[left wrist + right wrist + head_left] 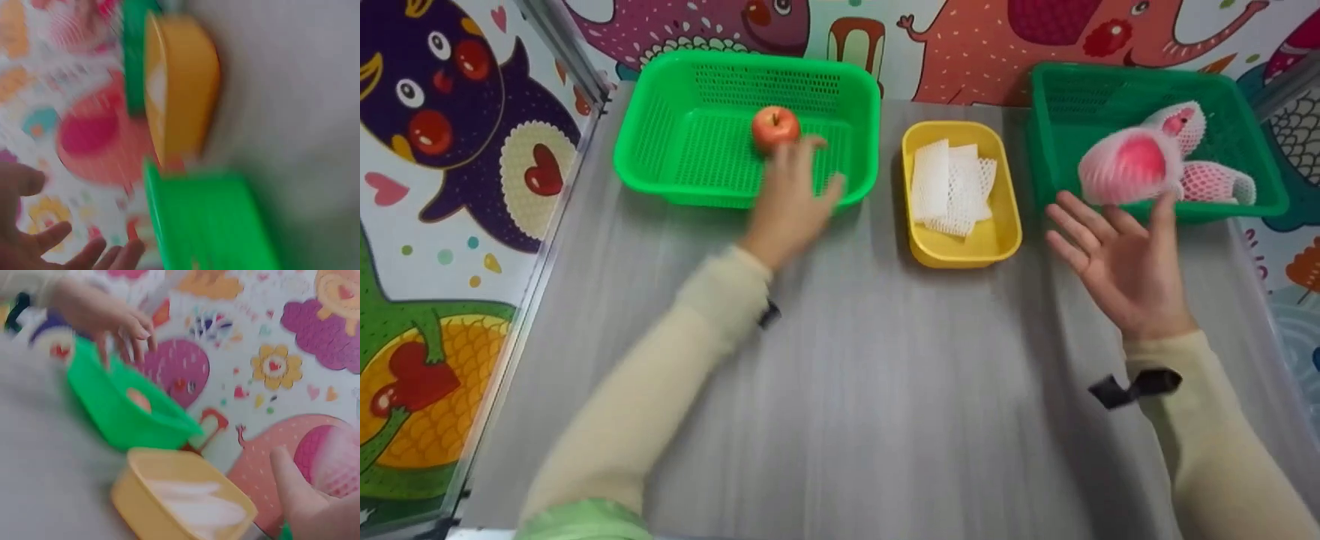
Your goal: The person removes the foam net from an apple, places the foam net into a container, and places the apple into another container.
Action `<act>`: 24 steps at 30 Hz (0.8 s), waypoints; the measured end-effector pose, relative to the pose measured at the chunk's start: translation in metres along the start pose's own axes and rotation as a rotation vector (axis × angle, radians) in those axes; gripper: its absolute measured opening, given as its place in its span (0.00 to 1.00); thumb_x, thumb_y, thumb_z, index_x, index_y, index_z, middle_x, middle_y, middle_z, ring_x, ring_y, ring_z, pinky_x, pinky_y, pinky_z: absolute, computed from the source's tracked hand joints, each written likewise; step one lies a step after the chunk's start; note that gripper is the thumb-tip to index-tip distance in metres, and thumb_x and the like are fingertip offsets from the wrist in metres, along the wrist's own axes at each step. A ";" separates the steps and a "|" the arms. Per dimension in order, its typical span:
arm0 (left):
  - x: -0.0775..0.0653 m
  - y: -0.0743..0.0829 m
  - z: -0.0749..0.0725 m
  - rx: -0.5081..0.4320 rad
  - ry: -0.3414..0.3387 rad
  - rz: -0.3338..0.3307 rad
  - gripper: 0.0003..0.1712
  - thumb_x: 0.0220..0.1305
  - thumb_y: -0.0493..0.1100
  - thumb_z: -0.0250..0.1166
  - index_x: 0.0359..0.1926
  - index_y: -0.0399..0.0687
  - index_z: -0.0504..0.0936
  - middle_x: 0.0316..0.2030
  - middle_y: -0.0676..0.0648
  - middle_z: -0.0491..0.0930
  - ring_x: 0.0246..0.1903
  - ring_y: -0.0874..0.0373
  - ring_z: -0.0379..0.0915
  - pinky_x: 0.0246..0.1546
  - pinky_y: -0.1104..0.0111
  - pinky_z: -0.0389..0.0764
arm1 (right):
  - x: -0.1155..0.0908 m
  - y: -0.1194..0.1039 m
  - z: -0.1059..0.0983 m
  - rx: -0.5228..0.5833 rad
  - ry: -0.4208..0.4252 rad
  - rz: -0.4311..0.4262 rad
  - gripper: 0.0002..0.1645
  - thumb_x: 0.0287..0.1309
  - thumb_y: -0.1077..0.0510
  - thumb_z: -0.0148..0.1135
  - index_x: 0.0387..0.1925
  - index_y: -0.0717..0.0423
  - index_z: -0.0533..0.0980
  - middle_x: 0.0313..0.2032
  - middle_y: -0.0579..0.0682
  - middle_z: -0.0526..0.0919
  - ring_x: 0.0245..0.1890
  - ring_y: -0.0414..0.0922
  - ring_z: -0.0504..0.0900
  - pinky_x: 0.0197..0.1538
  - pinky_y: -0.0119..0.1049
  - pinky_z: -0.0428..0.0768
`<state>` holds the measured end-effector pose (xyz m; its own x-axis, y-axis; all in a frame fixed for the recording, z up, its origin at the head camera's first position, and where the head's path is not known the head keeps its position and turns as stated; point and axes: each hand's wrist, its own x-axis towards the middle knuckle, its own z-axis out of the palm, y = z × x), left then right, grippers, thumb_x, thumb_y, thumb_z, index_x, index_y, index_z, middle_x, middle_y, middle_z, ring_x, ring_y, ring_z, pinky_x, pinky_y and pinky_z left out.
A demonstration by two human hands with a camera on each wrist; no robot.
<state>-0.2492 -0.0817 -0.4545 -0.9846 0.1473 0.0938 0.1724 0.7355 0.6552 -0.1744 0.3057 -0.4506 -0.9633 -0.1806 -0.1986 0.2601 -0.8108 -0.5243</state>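
Observation:
My left hand [791, 202] hovers over the front rim of the light green basket [705, 196], its fingers spread loosely. A red apple [774, 124] sits in that basket, just beyond the fingertips and partly overlapped by them. On the other side, my right hand [1140, 270] is palm up, with fingers extended and nothing gripped, at the front edge of the dark green basket [1057, 124]. Close past its fingertips is a blurred round fruit in pink foam netting [1125, 169]. Two smaller net-wrapped pieces, one being a pink-and-white netted piece [1215, 182], lie in the dark green basket.
Between the baskets stands a yellow tub [964, 255] holding several white foam net sleeves [949, 187]. All three containers line the back of a grey table [870, 375]. Cartoon-printed walls [960, 52] enclose the back and sides, with a metal frame at the left edge.

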 end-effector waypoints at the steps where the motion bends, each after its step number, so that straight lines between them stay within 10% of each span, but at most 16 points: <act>1: 0.022 -0.012 -0.007 0.116 -0.009 -0.017 0.33 0.71 0.53 0.60 0.72 0.50 0.63 0.66 0.40 0.62 0.64 0.46 0.60 0.57 0.56 0.74 | 0.013 -0.005 0.003 -0.117 0.063 0.005 0.56 0.67 0.34 0.56 0.81 0.45 0.37 0.74 0.58 0.60 0.72 0.57 0.62 0.68 0.52 0.65; 6: 0.102 -0.063 -0.025 0.532 -0.255 -0.034 0.45 0.66 0.39 0.63 0.79 0.54 0.53 0.73 0.29 0.46 0.70 0.28 0.43 0.53 0.34 0.70 | 0.091 -0.001 0.018 -1.038 0.134 -0.036 0.40 0.71 0.42 0.58 0.75 0.56 0.59 0.66 0.59 0.71 0.64 0.54 0.73 0.63 0.46 0.73; 9: 0.115 -0.076 -0.028 0.551 -0.389 -0.047 0.46 0.64 0.33 0.64 0.78 0.54 0.53 0.71 0.27 0.46 0.66 0.23 0.51 0.50 0.32 0.72 | 0.134 0.016 0.022 -1.655 0.079 -0.012 0.34 0.70 0.48 0.60 0.72 0.54 0.66 0.66 0.56 0.72 0.65 0.53 0.71 0.65 0.46 0.70; 14: 0.125 -0.078 -0.019 0.584 -0.356 -0.012 0.42 0.63 0.39 0.68 0.72 0.48 0.56 0.63 0.26 0.61 0.52 0.26 0.70 0.43 0.37 0.79 | 0.173 0.034 0.017 -2.349 -0.109 0.089 0.37 0.64 0.52 0.68 0.71 0.56 0.68 0.63 0.61 0.73 0.58 0.60 0.73 0.64 0.55 0.70; 18: 0.127 -0.078 -0.018 0.662 -0.310 -0.025 0.48 0.61 0.52 0.71 0.73 0.47 0.55 0.63 0.27 0.61 0.53 0.26 0.69 0.44 0.38 0.78 | 0.171 0.028 0.016 -2.481 -0.204 -0.142 0.17 0.61 0.58 0.71 0.49 0.62 0.81 0.43 0.60 0.82 0.41 0.57 0.73 0.53 0.51 0.78; 21: 0.119 -0.078 -0.020 0.593 -0.220 -0.019 0.48 0.59 0.53 0.70 0.73 0.43 0.58 0.64 0.26 0.56 0.59 0.29 0.62 0.46 0.40 0.79 | 0.147 0.016 0.014 -2.286 -0.178 -0.268 0.08 0.61 0.63 0.69 0.40 0.60 0.79 0.37 0.56 0.82 0.39 0.53 0.73 0.46 0.47 0.78; 24: 0.082 -0.052 -0.029 0.399 -0.035 0.062 0.44 0.56 0.49 0.71 0.70 0.40 0.64 0.62 0.30 0.56 0.60 0.35 0.60 0.49 0.48 0.79 | 0.092 0.007 0.013 -2.001 -0.089 -0.416 0.08 0.60 0.65 0.68 0.36 0.56 0.75 0.33 0.51 0.80 0.34 0.46 0.76 0.40 0.37 0.80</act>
<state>-0.3402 -0.1271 -0.4593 -0.9718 0.2166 0.0936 0.2351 0.9226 0.3057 -0.2623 0.2760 -0.4623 -0.9554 -0.2556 0.1480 -0.2950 0.8017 -0.5199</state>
